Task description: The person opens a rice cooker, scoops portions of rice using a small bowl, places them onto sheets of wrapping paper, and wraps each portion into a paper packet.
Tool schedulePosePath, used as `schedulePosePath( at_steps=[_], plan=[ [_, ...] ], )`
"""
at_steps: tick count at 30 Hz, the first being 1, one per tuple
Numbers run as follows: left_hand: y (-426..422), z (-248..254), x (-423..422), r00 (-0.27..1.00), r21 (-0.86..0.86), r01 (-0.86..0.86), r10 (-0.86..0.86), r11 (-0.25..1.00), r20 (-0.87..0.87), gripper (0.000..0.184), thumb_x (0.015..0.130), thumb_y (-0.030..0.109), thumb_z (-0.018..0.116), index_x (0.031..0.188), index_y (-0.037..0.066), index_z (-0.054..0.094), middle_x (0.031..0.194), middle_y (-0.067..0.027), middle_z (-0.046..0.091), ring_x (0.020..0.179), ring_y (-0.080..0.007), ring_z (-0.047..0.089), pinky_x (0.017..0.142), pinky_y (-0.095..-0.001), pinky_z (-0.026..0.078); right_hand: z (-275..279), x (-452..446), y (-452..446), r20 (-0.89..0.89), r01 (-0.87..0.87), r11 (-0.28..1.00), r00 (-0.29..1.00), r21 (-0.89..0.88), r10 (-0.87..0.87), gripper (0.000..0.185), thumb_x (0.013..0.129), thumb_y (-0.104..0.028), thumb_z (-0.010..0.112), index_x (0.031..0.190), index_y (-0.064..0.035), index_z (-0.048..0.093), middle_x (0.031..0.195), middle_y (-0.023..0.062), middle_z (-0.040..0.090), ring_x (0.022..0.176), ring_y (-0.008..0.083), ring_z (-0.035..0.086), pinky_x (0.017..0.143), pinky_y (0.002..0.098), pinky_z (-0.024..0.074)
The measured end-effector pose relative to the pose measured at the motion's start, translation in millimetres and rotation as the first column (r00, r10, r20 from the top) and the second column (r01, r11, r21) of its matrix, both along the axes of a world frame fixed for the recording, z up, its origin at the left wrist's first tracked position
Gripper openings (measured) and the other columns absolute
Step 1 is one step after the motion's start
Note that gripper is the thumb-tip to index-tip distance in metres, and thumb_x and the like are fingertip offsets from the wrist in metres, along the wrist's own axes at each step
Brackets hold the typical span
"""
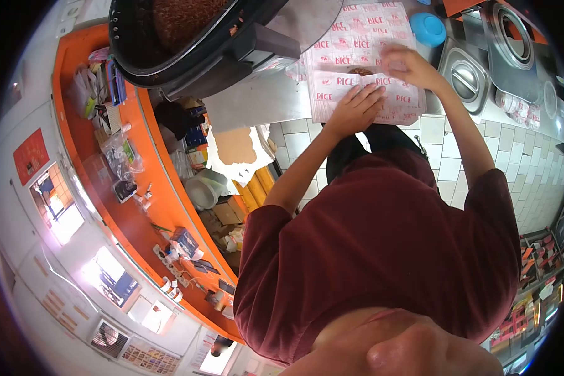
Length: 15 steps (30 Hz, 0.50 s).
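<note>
A stack of printed food wrapping paper (360, 31), white with pink "RICE" lettering, lies on the counter. The near part of the top sheet is folded up over a small mound of brown food (360, 71), and only a strip of it shows. My left hand (358, 108) rests on the folded flap with its fingers stretched out across it. Just above the paper's right side is my right hand (413, 67), its fingers loosely bent and apart from the thumb. I see nothing held in it.
A large black cooker pot (257, 47) with brown food inside stands at the upper left. Right of the paper are a blue round bowl (428, 29), a lidded steel container (467, 78) and clear plastic cups (519, 109). An orange shelf (163, 188) holds assorted goods.
</note>
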<state>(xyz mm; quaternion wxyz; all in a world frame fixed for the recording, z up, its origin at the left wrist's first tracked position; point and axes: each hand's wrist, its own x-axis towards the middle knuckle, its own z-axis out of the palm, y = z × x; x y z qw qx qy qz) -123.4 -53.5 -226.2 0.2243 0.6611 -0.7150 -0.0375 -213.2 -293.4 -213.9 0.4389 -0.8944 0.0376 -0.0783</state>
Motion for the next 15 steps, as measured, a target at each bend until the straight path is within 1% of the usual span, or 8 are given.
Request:
schedulePosePath(
  at_steps=[1,2,4,5,7,10,13,15],
  plan=[
    [-2,-2,4,0.998,-0.026,-0.004,0.006,1.0,0.064,0.032,0.082,0.023,0.064,0.113,0.017,0.063,0.137,-0.0001,0.05,0.129,-0.0203,0.043,0.108,-0.0448,0.03,-11,8,-5,0.233,0.087,0.985,0.971,-0.146,-0.051,0.019,0.08,-0.014,0.069,0.096,-0.0058,0.064,0.099,0.0123,0.064,0.097,0.0323,0.061,0.085,0.0413,0.0472],
    [-4,-3,7,0.992,-0.052,-0.006,0.013,0.999,0.125,0.034,0.082,0.024,0.064,0.115,0.019,0.062,0.137,0.0009,0.05,0.129,-0.0187,0.044,0.108,-0.0437,0.029,-15,21,-10,0.233,0.086,0.985,0.971,-0.147,-0.05,0.019,0.08,-0.014,0.069,0.096,-0.0058,0.064,0.099,0.0123,0.064,0.097,0.0323,0.061,0.085,0.0413,0.0472],
    [-4,-5,10,0.99,-0.008,-0.009,0.01,1.0,0.143,0.036,0.082,0.026,0.063,0.118,0.02,0.062,0.137,0.0024,0.05,0.128,-0.0165,0.045,0.108,-0.0422,0.028,-18,49,-12,0.233,0.406,0.836,0.911,-0.368,-0.339,0.03,0.075,-0.022,0.074,0.1,-0.0071,0.067,0.103,0.0126,0.067,0.099,0.0351,0.062,0.09,0.0461,0.0464],
    [-5,-8,10,0.986,-0.05,-0.003,0.011,0.999,0.169,0.036,0.082,0.026,0.064,0.118,0.02,0.062,0.136,0.0024,0.051,0.127,-0.0166,0.045,0.108,-0.0421,0.028,-16,60,-14,0.231,0.404,0.838,0.912,-0.368,-0.338,0.03,0.075,-0.022,0.074,0.1,-0.0071,0.067,0.103,0.0126,0.067,0.099,0.0351,0.062,0.09,0.0461,0.0464],
    [-7,-10,12,0.981,-0.09,0.005,0.013,0.996,0.195,0.036,0.082,0.026,0.064,0.118,0.02,0.063,0.136,0.0024,0.052,0.127,-0.0167,0.046,0.108,-0.0421,0.028,-11,76,-19,-0.254,0.162,0.88,0.92,-0.447,-0.298,0.025,0.075,-0.018,0.072,0.097,-0.0077,0.067,0.103,0.0111,0.066,0.095,0.0328,0.063,0.083,0.043,0.0484],
    [-8,-7,13,0.981,-0.054,0.02,-0.01,0.998,0.194,0.035,0.082,0.027,0.064,0.117,0.021,0.063,0.134,0.0024,0.053,0.125,-0.0167,0.047,0.108,-0.0418,0.028,-19,76,-38,-0.235,-0.048,0.938,0.971,-0.343,-0.037,0.023,0.074,-0.016,0.07,0.096,-0.0086,0.068,0.097,0.0087,0.065,0.088,0.0312,0.063,0.078,0.0437,0.0495],
    [-11,-8,16,0.987,-0.054,0.039,-0.031,0.998,0.156,0.036,0.082,0.028,0.064,0.117,0.021,0.063,0.135,0.0027,0.053,0.125,-0.0165,0.046,0.108,-0.0416,0.027,16,43,-8,-0.057,0.016,0.942,0.998,-0.336,-0.037,0.02,0.076,-0.013,0.067,0.096,-0.0104,0.069,0.088,0.0074,0.062,0.083,0.0285,0.063,0.072,0.0403,0.0501],
    [-14,-6,19,0.988,-0.148,0.074,-0.053,0.986,0.143,0.039,0.074,0.027,0.067,0.111,0.017,0.064,0.127,0.0005,0.057,0.121,-0.0208,0.051,0.102,-0.042,0.037,49,15,36,-0.011,0.108,0.942,0.993,-0.319,-0.118,0.021,0.077,-0.009,0.063,0.096,-0.0151,0.07,0.083,0.0055,0.057,0.079,0.0257,0.062,0.069,0.0355,0.0497]
  ],
)
